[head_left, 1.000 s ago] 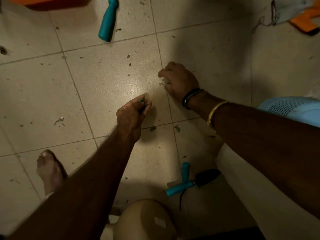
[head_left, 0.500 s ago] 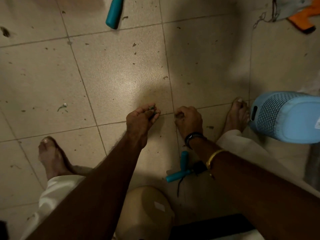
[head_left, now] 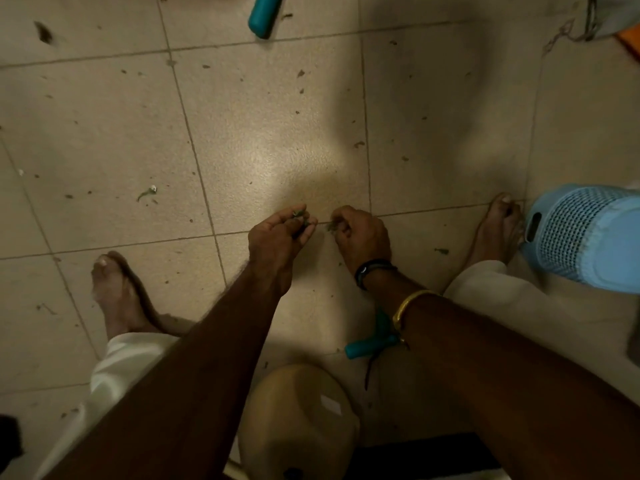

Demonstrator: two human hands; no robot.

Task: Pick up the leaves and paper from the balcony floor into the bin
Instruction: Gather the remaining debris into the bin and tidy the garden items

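Our left hand (head_left: 277,237) and right hand (head_left: 362,239) each pinch leaf scraps (head_left: 300,216); blue bin (head_left: 588,237) lies right, nearer right hand.

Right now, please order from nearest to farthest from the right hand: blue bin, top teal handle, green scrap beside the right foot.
From the right hand:
1. green scrap, on the floor just right of it.
2. blue bin, far right.
3. teal handle, top edge, up and left.
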